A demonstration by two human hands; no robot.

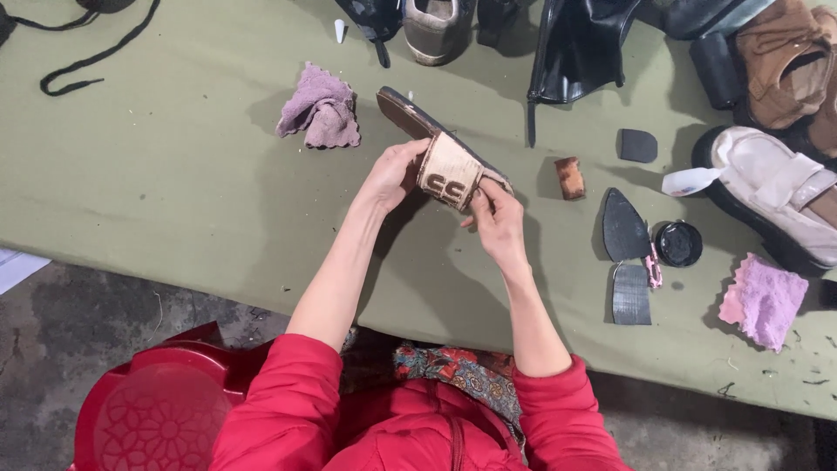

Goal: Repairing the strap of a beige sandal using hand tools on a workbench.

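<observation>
- Sandal (pixel 440 157) is held up over the green table (pixel 174 174), its strap pinched by both the left hand (pixel 392 174) and the right hand (pixel 495 214).
- Strap looks to be the part being checked; a firm grip would be needed next.

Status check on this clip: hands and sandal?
Left hand and right hand both grip the sandal, raised over the table. Nothing obstructing.

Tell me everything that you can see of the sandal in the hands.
The sandal is a flat slide with a thin dark brown sole and one wide cream strap that looks woven, bearing a brown pattern. It is lifted off the green table, tilted on its side, one end pointing up and left. The left hand grips it beside the strap; the right hand pinches the strap's lower edge.
</observation>
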